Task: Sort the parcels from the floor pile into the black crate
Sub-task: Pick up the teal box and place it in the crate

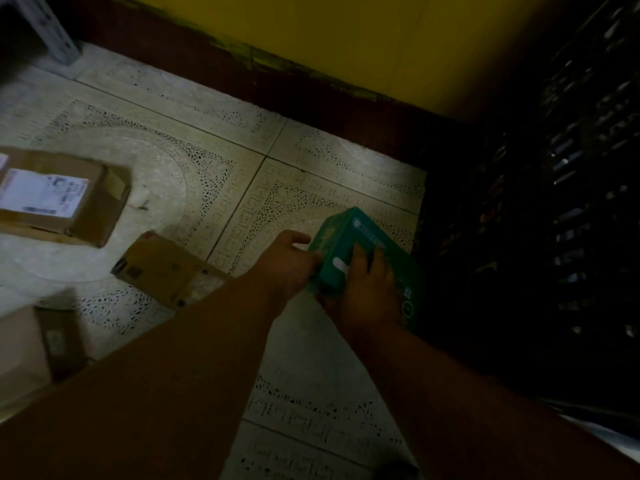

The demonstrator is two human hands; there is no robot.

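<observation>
Gripping a green box (349,237), both hands' fingers (363,261) curled round it above patterned floor tiles (214,168) beside yellow wall (346,36).

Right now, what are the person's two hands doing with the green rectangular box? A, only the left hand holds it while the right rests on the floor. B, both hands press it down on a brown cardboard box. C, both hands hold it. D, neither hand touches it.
C: the left hand grips one end of the green rectangular box and the right hand curls over its top, above the tiled floor.
</observation>
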